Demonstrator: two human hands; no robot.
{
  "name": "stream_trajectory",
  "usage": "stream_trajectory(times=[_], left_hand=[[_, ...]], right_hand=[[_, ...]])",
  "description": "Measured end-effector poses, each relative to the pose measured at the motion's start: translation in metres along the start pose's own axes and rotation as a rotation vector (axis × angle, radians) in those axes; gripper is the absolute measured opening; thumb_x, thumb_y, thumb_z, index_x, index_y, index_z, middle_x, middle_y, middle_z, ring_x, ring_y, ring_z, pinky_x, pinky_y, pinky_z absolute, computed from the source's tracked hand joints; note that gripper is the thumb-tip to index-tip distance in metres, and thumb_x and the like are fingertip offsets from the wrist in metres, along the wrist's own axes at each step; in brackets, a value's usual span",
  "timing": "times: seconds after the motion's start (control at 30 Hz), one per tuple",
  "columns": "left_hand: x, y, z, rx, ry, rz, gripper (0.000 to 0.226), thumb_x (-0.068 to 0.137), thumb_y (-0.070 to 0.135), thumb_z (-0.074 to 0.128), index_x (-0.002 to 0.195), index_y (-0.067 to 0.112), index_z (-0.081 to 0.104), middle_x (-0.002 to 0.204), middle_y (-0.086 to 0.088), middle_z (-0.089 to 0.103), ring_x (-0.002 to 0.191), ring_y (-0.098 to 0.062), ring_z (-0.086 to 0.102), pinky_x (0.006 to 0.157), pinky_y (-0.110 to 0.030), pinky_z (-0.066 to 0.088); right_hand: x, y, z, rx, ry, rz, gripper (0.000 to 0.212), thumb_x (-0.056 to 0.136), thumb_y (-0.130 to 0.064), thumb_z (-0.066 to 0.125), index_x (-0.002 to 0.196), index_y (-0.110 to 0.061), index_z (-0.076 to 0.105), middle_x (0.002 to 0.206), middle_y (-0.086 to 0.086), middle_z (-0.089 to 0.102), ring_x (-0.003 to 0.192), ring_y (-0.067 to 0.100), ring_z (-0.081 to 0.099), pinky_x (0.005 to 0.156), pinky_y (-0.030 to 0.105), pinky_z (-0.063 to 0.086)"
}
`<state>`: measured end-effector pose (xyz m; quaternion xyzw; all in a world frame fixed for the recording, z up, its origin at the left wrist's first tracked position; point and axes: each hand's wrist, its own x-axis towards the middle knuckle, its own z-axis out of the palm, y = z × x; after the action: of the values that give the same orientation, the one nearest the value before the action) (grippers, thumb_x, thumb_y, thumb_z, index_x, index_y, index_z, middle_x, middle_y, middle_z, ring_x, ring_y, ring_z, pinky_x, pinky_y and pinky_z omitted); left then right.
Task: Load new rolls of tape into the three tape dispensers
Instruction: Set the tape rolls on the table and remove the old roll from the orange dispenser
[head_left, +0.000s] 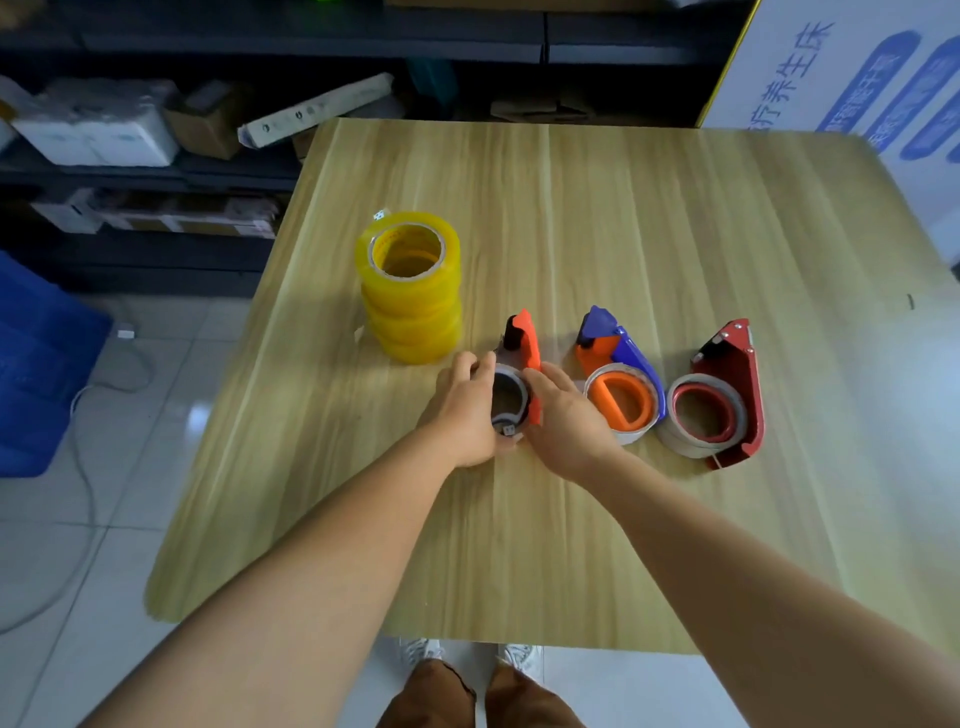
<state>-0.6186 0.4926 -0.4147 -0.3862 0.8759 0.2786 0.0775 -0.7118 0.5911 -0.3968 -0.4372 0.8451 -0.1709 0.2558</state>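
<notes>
Three tape dispensers are lined up on the wooden tabletop, near its front-centre. The orange dispenser on the left is held from both sides. The left hand is wrapped around the left side of the spent grey core seated in it, its grip closed on that core. The right hand is pressed against the dispenser's orange body; whether that grip is fully closed cannot be told, as the fingers are partly hidden. The blue-and-orange dispenser sits just beside the right hand, a nearly empty core around its orange hub. The red dispenser lies furthest right, also with a thin core. A stack of yellow tape rolls stands upright behind the left hand, near the orange dispenser but apart from it. Shelving with boxes is seen beyond the tabletop's left edge.
</notes>
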Motion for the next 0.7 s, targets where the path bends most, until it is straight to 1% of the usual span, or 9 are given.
stream_trajectory(times=[0.07,0.17,0.27,0.37,0.47,0.53,0.6,0.63,0.7], left_hand=[[0.001,-0.004,-0.004,-0.016,0.008,0.008,0.103,0.066,0.042,0.082,0.146,0.020,0.022,0.141,0.000,0.021,0.132,-0.023,0.030,0.103,-0.036,0.041],[0.003,-0.011,-0.011,-0.063,-0.037,0.004,0.101,0.059,0.041,0.085,0.141,0.023,0.027,0.136,0.001,0.024,0.124,-0.024,0.040,0.100,-0.039,0.045],[0.004,-0.015,-0.014,-0.099,-0.063,0.002,0.103,0.061,0.037,0.086,0.143,0.027,0.024,0.144,0.003,0.022,0.124,-0.026,0.047,0.100,-0.041,0.046],[0.005,-0.020,-0.015,-0.151,-0.114,0.015,0.110,0.063,0.030,0.087,0.148,0.030,0.017,0.153,0.003,0.019,0.132,-0.024,0.040,0.104,-0.040,0.041],[0.006,-0.025,-0.021,-0.317,-0.199,-0.043,0.117,0.065,0.039,0.085,0.152,0.028,0.006,0.156,0.002,0.022,0.138,-0.021,0.033,0.110,-0.039,0.035],[0.005,-0.025,-0.023,-0.307,-0.179,-0.082,0.087,0.082,0.042,0.069,0.150,0.018,0.020,0.150,-0.003,0.038,0.132,-0.022,0.043,0.105,-0.034,0.038],[0.006,-0.025,-0.023,-0.195,-0.084,-0.079,0.041,0.096,0.035,0.050,0.131,0.013,0.048,0.129,-0.008,0.057,0.113,-0.025,0.056,0.090,-0.033,0.044],[0.007,-0.024,-0.022,-0.163,-0.033,-0.078,0.030,0.098,0.032,0.046,0.119,0.013,0.055,0.118,-0.009,0.062,0.103,-0.025,0.058,0.083,-0.034,0.046],[0.010,-0.022,-0.019,-0.139,0.026,-0.087,0.023,0.098,0.028,0.046,0.105,0.012,0.061,0.106,-0.010,0.065,0.091,-0.025,0.058,0.072,-0.033,0.044]], right_hand=[[0.001,-0.003,-0.001,0.012,0.013,-0.007,0.047,0.091,-0.018,0.056,0.136,-0.021,0.043,0.142,0.000,0.040,0.120,0.023,0.052,0.089,0.030,0.046],[0.000,-0.005,-0.003,0.012,-0.012,-0.002,0.055,0.091,-0.021,0.059,0.141,-0.021,0.037,0.146,-0.001,0.036,0.123,0.021,0.050,0.091,0.028,0.044],[0.002,-0.008,-0.003,0.027,-0.025,-0.010,0.060,0.089,-0.027,0.061,0.143,-0.021,0.034,0.147,-0.002,0.035,0.123,0.021,0.051,0.091,0.028,0.045],[0.007,-0.011,0.000,0.027,-0.018,0.005,0.055,0.091,-0.033,0.057,0.141,-0.020,0.038,0.149,0.001,0.033,0.122,0.022,0.050,0.093,0.032,0.047],[0.012,-0.015,0.003,-0.031,0.035,0.006,0.044,0.094,-0.034,0.051,0.135,-0.020,0.047,0.151,0.002,0.029,0.129,0.024,0.040,0.099,0.035,0.040],[0.016,-0.017,0.004,-0.068,0.063,0.010,0.040,0.095,-0.033,0.050,0.133,-0.020,0.051,0.151,0.002,0.028,0.130,0.024,0.036,0.100,0.036,0.039],[0.018,-0.018,0.005,-0.089,0.059,0.029,0.039,0.096,-0.032,0.049,0.133,-0.020,0.050,0.150,0.004,0.029,0.130,0.025,0.037,0.100,0.036,0.040],[0.019,-0.018,0.006,-0.096,0.052,0.040,0.039,0.096,-0.031,0.049,0.133,-0.019,0.049,0.149,0.004,0.031,0.129,0.025,0.038,0.100,0.037,0.040],[0.020,-0.017,0.006,-0.106,0.040,0.058,0.041,0.097,-0.030,0.049,0.136,-0.019,0.046,0.147,0.006,0.034,0.127,0.026,0.041,0.099,0.037,0.041]])
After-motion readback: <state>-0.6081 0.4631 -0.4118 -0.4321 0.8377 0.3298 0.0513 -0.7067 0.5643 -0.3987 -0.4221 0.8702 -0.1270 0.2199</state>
